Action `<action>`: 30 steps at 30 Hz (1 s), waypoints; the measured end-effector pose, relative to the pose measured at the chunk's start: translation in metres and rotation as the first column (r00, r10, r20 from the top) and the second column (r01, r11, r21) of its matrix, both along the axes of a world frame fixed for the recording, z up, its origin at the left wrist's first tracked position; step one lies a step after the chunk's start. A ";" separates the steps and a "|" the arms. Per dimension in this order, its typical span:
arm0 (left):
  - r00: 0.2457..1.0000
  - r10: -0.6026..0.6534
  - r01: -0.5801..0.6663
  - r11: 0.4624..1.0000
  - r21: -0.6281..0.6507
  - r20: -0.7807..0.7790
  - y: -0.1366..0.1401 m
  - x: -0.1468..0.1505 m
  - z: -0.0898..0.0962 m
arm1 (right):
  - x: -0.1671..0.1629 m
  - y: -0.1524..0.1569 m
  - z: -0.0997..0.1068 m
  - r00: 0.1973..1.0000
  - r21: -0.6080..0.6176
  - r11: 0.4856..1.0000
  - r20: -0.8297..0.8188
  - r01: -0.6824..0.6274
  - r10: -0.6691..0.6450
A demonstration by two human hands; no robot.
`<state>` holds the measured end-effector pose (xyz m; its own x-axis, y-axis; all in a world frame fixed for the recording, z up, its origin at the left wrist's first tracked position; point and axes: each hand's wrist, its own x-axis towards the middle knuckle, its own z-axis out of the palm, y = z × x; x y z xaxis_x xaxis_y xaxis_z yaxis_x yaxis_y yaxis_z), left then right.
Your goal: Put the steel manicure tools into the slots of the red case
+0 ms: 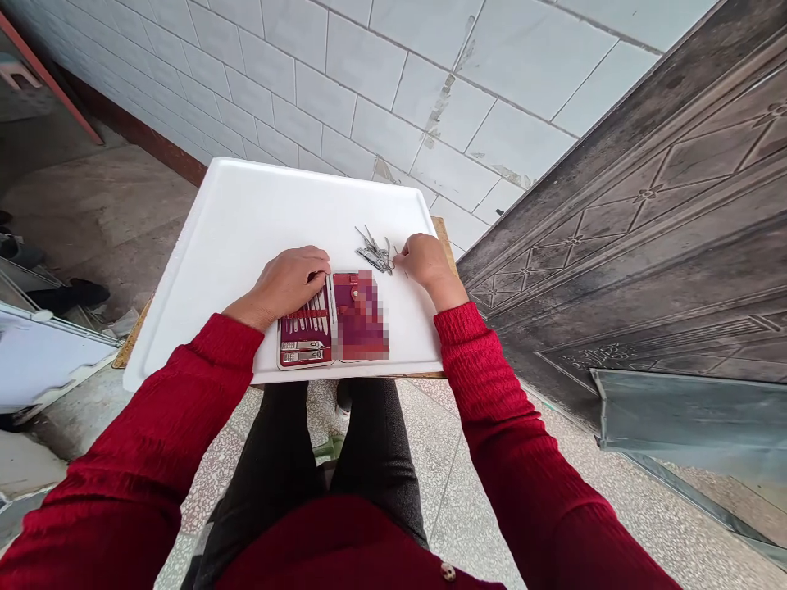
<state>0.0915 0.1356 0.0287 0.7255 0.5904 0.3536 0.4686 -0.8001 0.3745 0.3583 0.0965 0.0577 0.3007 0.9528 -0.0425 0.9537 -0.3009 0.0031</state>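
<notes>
An open manicure case [335,360] with dark red lining lies near the front edge of a white foam board [246,205]. Slim metal tools sit under a strap in its left half, with two nail clippers [302,351] below them. My left hand [288,279] rests over the upper part of that half, fingers curled against the case and partly hidden. To the right of a small heap of loose metal manicure tools [374,252], my right hand [424,260] is closed in a pinch. A thin metal end shows at its fingertips; its kind is unclear.
A white tiled wall [344,74] rises behind the board. On the right stands a dark patterned metal door [645,213]. White shelving [49,352] and clutter are at the left. My legs are below the board's front edge.
</notes>
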 end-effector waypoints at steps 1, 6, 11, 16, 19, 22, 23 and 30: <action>1.000 0.000 0.000 1.000 0.004 -0.003 0.000 0.000 0.000 | 0.000 -0.002 0.000 1.000 0.008 1.000 0.005 0.002 -0.002; 1.000 0.003 -0.003 1.000 0.017 -0.015 0.000 0.001 0.000 | -0.006 -0.007 0.001 0.998 0.036 0.999 0.065 -0.009 0.007; 1.000 -0.004 0.004 1.000 0.008 -0.007 -0.001 0.000 0.002 | -0.010 -0.004 0.001 0.998 -0.001 1.000 0.057 -0.014 0.014; 1.000 -0.003 0.003 1.000 -0.009 -0.004 -0.001 0.000 0.002 | -0.006 -0.006 0.002 0.988 0.075 0.996 -0.151 0.050 -0.039; 1.000 0.002 -0.002 1.000 0.002 -0.006 0.000 0.000 0.000 | -0.004 -0.010 0.001 0.921 0.219 0.974 -0.388 0.063 0.028; 1.000 0.008 -0.008 1.000 0.022 -0.004 0.001 0.000 -0.002 | -0.008 -0.015 -0.002 0.729 0.271 0.962 -0.666 0.042 0.156; 1.000 0.008 -0.008 1.000 0.026 -0.003 0.001 0.000 -0.002 | -0.010 -0.017 -0.003 0.638 0.268 0.963 -0.747 0.027 0.190; 1.000 0.002 -0.002 1.000 0.010 0.004 0.000 0.000 -0.001 | -0.032 -0.032 -0.011 0.254 0.241 0.967 -0.934 -0.076 0.253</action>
<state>0.0916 0.1359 0.0272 0.7229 0.5882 0.3627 0.4684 -0.8030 0.3685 0.3265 0.0645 0.0467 -0.0375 0.9974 -0.0620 0.2680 -0.0497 -0.9621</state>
